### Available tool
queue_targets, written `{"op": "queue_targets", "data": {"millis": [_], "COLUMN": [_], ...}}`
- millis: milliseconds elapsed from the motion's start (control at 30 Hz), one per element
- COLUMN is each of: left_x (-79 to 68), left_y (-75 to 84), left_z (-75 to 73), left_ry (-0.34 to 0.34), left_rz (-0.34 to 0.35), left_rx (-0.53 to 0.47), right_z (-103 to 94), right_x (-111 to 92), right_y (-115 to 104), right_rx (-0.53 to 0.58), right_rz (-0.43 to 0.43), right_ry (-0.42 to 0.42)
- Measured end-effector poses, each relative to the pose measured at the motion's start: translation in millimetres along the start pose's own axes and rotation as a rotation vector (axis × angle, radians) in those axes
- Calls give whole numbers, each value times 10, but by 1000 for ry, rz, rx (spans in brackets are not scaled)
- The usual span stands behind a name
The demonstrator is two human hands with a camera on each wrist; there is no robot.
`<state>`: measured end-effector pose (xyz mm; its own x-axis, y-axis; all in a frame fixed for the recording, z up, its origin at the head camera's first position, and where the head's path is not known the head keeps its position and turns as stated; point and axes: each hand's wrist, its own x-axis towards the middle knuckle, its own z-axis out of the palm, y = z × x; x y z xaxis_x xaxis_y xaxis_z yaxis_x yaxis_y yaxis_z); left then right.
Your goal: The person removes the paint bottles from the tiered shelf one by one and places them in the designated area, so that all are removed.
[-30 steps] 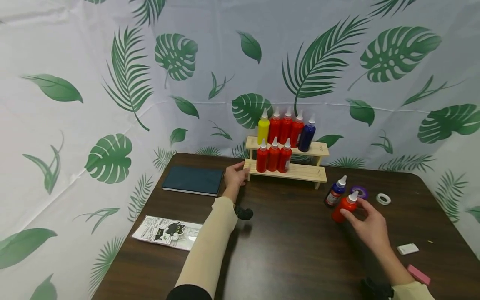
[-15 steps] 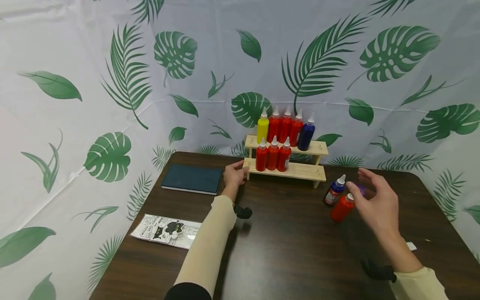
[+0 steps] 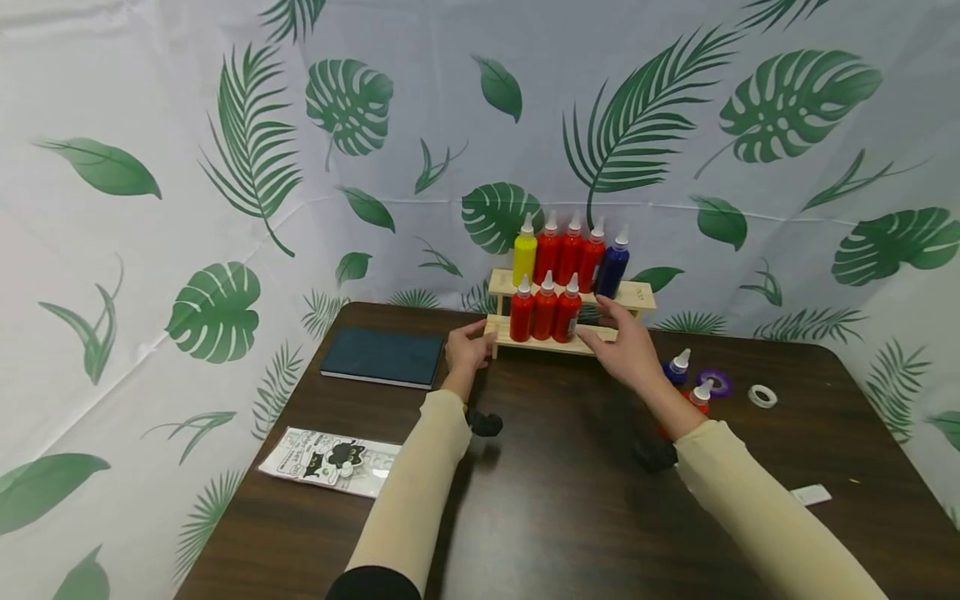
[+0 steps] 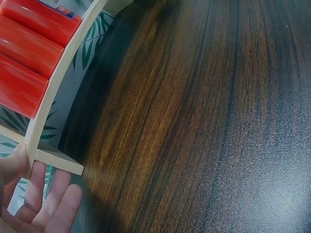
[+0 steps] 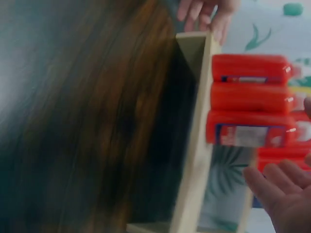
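Note:
At the left end of a two-step wooden rack (image 3: 592, 340), my left hand (image 3: 467, 348) holds the lower board. In the left wrist view the thumb (image 4: 17, 160) lies over the board's end, with the fingers beside its leg. My right hand (image 3: 626, 346) is in front of the rack's right half, thumb and fingers spread with nothing between them. It is close to the rightmost of three red squeeze bottles (image 3: 567, 315) on the lower step. A yellow bottle (image 3: 525, 258), several red bottles (image 3: 571, 257) and a dark blue bottle (image 3: 612, 268) stand on the upper step.
Behind my right forearm are another blue bottle (image 3: 677, 367) and a partly hidden red bottle (image 3: 700, 397). Near them lie purple tape (image 3: 716, 383), white tape (image 3: 762, 397) and a white block (image 3: 812, 494). A dark notebook (image 3: 382, 357) and a cat-print packet (image 3: 330, 460) lie left.
My right hand has let go of the red bottle on the table at right and moved left to the rack. My left hand stays at the rack's end.

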<state>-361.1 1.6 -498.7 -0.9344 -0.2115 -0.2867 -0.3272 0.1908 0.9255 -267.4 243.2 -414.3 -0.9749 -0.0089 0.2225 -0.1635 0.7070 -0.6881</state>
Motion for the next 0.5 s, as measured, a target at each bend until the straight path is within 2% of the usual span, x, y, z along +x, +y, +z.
{"op": "queue_targets", "data": {"millis": [200, 367, 500], "left_x": [-3, 0, 8], "left_y": [14, 25, 19], "left_z": [-16, -20, -18], "left_ry": [-11, -8, -14], "left_rz": [-19, -19, -25], "left_rx": [0, -13, -14], "right_z": [212, 348, 421], "right_x": [307, 404, 425], "right_y": [94, 116, 119], "right_rx": [90, 101, 81], "right_rz": [102, 135, 147], "right_ry": [-82, -78, -35]}}
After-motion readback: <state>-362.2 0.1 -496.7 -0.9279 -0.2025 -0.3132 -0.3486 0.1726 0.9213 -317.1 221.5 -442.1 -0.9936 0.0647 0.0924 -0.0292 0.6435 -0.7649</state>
